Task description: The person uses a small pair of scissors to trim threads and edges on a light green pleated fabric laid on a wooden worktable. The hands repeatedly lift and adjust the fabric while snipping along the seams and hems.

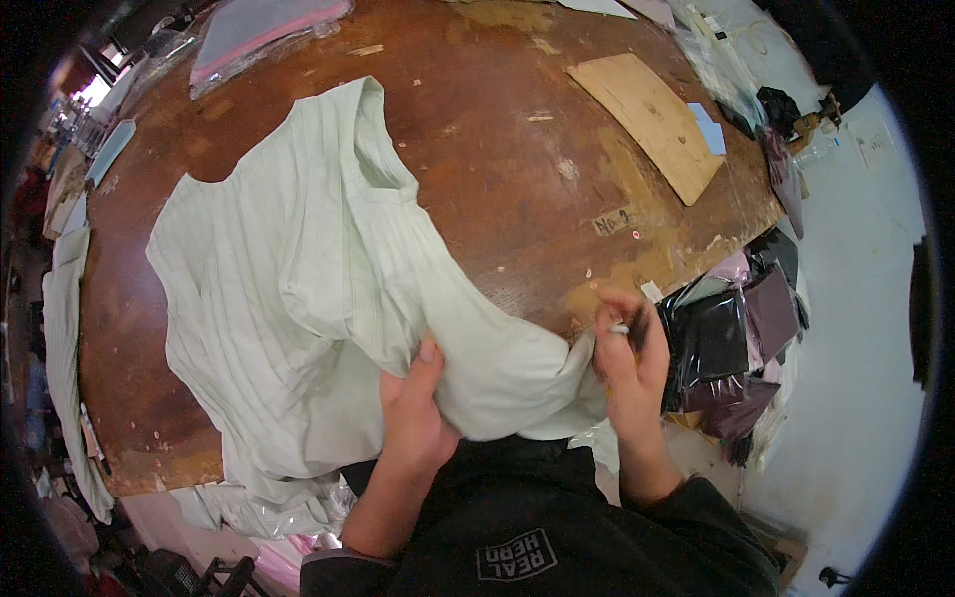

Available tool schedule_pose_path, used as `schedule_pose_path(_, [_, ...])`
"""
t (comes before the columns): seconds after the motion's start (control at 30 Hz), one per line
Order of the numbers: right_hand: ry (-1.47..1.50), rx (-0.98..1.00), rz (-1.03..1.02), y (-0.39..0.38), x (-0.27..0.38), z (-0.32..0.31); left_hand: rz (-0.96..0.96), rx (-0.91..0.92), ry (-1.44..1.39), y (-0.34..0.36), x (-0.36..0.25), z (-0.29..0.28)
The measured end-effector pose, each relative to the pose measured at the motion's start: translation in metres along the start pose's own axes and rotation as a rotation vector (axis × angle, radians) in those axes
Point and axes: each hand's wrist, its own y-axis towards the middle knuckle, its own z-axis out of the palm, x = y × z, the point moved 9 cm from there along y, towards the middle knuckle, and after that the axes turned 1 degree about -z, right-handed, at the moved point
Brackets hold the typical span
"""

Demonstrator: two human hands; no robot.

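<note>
A pale green striped garment (288, 259) lies loosely across the near left of the brown table, part of it hanging over the front edge. One cuff-like opening (383, 159) points toward the far side. My left hand (416, 406) is closed on the cloth near the table's front edge, thumb on top. To the right, my right hand (629, 363) is closed at the garment's drawn-out end, its fingers bent at the bunched cloth. A small white bit shows between those fingers; I cannot tell whether it is cloth or something else.
On the worn wooden table (497, 129) lie a tan board (652, 124) at the far right and plastic-wrapped packs (264, 40) at the far left. Dark and pink packed garments (731, 333) are piled beyond the right edge. A pen (95, 438) lies at the left edge.
</note>
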Motion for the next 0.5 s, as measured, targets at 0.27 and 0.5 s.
schedule_pose_path(0.27, [0.402, 0.61, 0.569, -0.004, -0.037, 0.102, -0.083, 0.231, -0.294, 0.004, -0.01, 0.015])
schedule_pose_path(0.5, [0.264, 0.313, 0.134, 0.064, 0.019, 0.088, 0.221, 0.066, 0.159, 0.025, -0.077, 0.031])
